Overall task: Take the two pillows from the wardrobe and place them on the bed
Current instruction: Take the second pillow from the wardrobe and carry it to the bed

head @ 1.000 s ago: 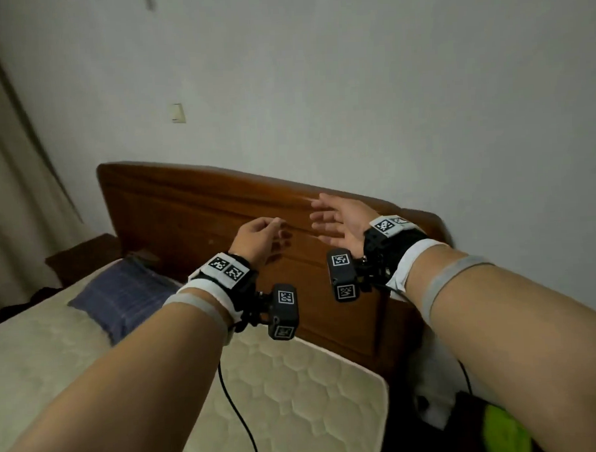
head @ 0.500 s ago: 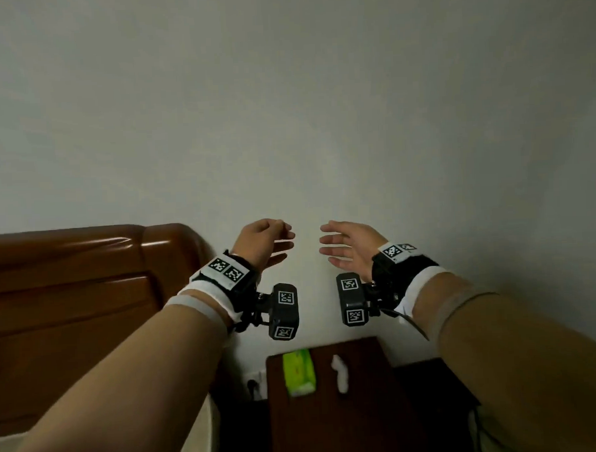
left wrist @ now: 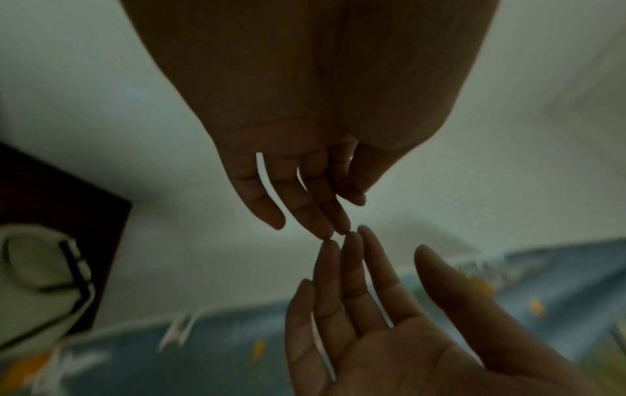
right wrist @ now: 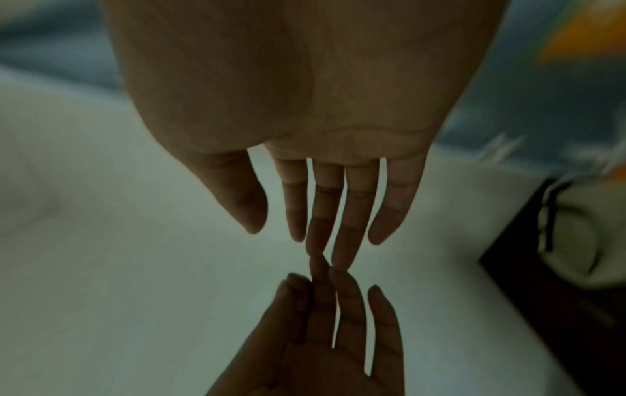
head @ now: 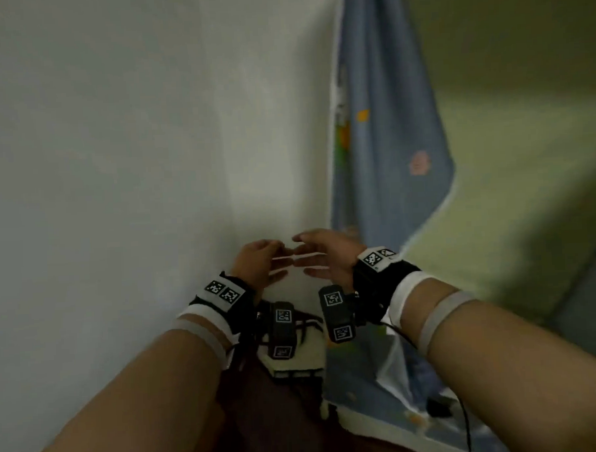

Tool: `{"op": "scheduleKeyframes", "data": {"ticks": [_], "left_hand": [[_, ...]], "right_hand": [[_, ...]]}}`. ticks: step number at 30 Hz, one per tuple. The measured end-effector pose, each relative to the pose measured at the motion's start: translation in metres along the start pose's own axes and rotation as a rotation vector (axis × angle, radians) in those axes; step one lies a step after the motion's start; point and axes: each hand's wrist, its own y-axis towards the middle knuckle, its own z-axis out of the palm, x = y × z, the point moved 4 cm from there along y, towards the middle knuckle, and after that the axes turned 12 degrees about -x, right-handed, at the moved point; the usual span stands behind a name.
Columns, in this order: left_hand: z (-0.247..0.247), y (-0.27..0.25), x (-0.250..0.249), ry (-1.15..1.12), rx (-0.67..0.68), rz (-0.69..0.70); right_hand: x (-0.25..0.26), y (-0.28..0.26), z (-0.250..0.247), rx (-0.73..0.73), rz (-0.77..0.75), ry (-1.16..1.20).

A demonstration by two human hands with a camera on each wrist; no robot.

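1. Bare skin, nothing held: the left hand (head: 257, 261) and the right hand (head: 328, 255) are raised side by side, palms facing each other, fingers relaxed and spread.
2. In the wrist views the fingertips (left wrist: 325, 233) of the left hand just meet those of the right hand, and neither hand grips anything.
3. No pillow shows in any view now, and I cannot tell where the pillows or the wardrobe are from here.
4. A second ago a blue pillow lay at the head of the mattress by the wooden headboard; that whole bed has swung out of sight.
5. Half a second ago the hands hung over a dark bedside table; now the view has turned further right, and the white wall (head: 116, 165) meets a hanging blue patterned cloth (head: 388, 136).
6. Beyond the cloth's right edge lies a pale green surface (head: 510, 199), blurred.
7. Below the wrists sits a dark brown surface (head: 281, 424) with a cream object (head: 302, 359) on it, too blurred to name.
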Motion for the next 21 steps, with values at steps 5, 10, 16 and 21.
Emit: {"op": "scheduleKeyframes", "data": {"ticks": [5, 10, 16, 21], "left_hand": [[0.142, -0.029, 0.046, 0.052, 0.325, -0.127], [0.235, -0.059, 0.092, 0.203, 0.459, -0.104], [0.301, -0.026, 0.167, 0.311, 0.435, -0.242], [0.361, 0.041, 0.226, 0.376, 0.299, -0.32]], "right_hand": [[-0.033, -0.035, -0.151, -0.317, 0.073, 0.018], [-0.081, -0.062, -0.279, -0.575, 0.182, 0.058], [-0.154, -0.01, -0.37, -0.643, 0.338, 0.088], [-0.215, 0.101, -0.434, -0.563, 0.426, -0.044]]}}
